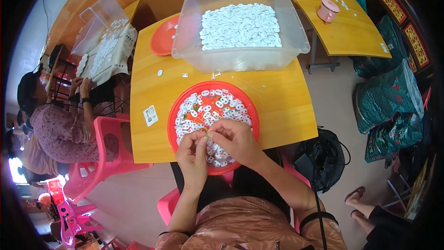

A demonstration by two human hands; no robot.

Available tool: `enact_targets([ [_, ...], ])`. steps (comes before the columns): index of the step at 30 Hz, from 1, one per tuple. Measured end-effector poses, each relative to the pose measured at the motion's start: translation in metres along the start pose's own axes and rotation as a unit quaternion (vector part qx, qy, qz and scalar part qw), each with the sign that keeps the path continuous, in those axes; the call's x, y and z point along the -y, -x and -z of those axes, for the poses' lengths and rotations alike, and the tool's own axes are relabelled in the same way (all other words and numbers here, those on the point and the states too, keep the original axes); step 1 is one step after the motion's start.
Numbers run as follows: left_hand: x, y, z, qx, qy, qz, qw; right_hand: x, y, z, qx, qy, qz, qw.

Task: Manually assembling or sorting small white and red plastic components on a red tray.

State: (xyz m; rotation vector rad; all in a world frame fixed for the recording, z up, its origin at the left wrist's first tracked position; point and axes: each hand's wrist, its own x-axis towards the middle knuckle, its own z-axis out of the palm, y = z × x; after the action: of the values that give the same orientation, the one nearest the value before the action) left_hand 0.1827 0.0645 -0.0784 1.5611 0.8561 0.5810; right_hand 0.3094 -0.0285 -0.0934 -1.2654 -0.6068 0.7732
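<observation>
A round red tray (255, 111) stands on the yellow table before me, holding many small white oval pieces (187, 106) with two dark holes each. Over its near half, my left hand (193, 152) and my right hand (235, 141) meet. The thumb and fingers of both hands are pinched together at one spot. Whatever lies between the fingertips is too small to make out. Both hands cover part of the tray and its pieces.
Behind the tray, a clear plastic tub (245, 61) holds a heap of the same white pieces. A red plate (160, 41) sits partly behind it. A label (150, 115) lies at left. A pink cup (328, 11) stands on another table. At left, a person (60, 125) sits working.
</observation>
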Motion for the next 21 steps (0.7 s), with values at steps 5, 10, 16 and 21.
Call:
enact_targets([
  [5, 0.006, -0.009, 0.021, 0.080, 0.190, 0.129, 0.970, 0.005, -0.003, -0.008, -0.035, 0.300, 0.307, 0.903],
  [10, 0.000, -0.006, 0.024, 0.074, 0.167, 0.138, 0.973, 0.018, 0.004, -0.019, -0.031, 0.189, 0.172, 0.966],
  [16, -0.003, -0.001, 0.023, 0.037, 0.070, 0.037, 0.996, 0.006, 0.000, -0.010, -0.014, -0.117, -0.031, 0.993],
  [21, -0.002, -0.004, 0.022, 0.005, 0.068, -0.001, 0.998, 0.005, 0.000, -0.006, 0.012, -0.041, -0.003, 0.999],
])
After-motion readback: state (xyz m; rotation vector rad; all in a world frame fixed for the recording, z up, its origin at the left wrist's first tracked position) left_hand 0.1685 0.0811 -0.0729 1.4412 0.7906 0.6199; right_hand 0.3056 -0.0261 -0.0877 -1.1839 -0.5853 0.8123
